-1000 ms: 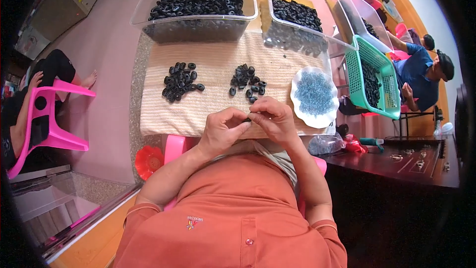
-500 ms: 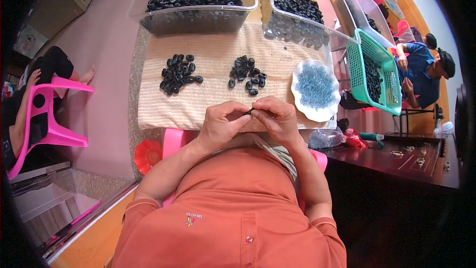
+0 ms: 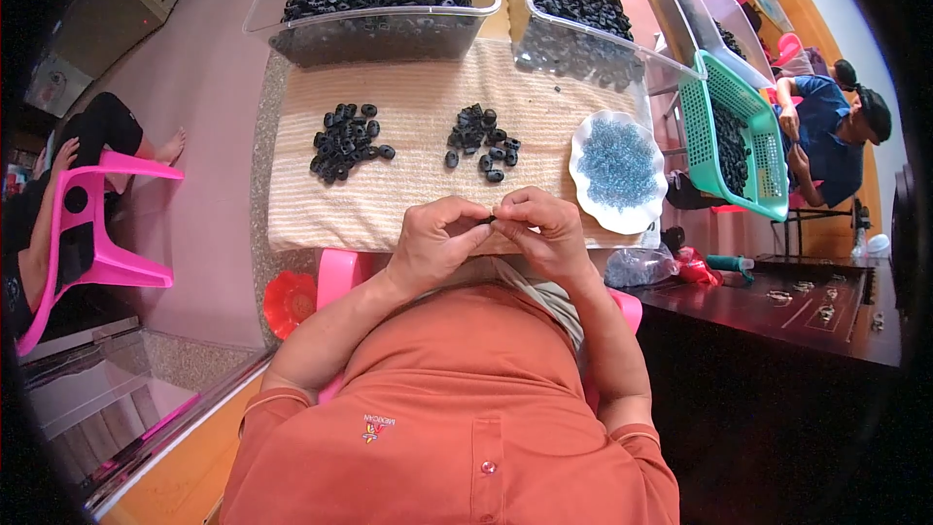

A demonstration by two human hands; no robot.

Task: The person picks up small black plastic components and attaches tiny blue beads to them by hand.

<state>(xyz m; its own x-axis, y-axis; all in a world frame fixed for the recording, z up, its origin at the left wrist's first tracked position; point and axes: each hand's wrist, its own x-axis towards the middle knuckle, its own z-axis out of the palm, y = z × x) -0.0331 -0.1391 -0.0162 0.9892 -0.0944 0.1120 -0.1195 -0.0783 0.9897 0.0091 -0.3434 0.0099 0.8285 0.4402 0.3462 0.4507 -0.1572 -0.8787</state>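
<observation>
Between the fingertips of both hands sits a small black plastic part point(image 3: 489, 220), mostly covered by the fingers. My left hand point(image 3: 436, 239) pinches it from the left, and my right hand point(image 3: 544, 229) pinches it from the right, just over the near edge of the table. Ahead on a striped cream towel point(image 3: 418, 151) lie two piles of black parts: a left pile point(image 3: 342, 143) and a right pile point(image 3: 476, 131) with several loose pieces on its near side. A white scalloped plate point(image 3: 637, 227) right of my hands holds many tiny bluish clear pieces point(image 3: 618, 163).
Two clear bins, left point(image 3: 379, 39) and right point(image 3: 583, 53), hold black parts at the far edge. A green basket point(image 3: 695, 126) stands to the right, near a person in blue point(image 3: 826, 136). Another person's legs and a pink stool point(image 3: 112, 267) are at left; a dark table point(image 3: 739, 316) is at right.
Both hands stay in nearly the same place, still pinching the small black part. The piles and plate look unchanged; the view has shifted slightly.
</observation>
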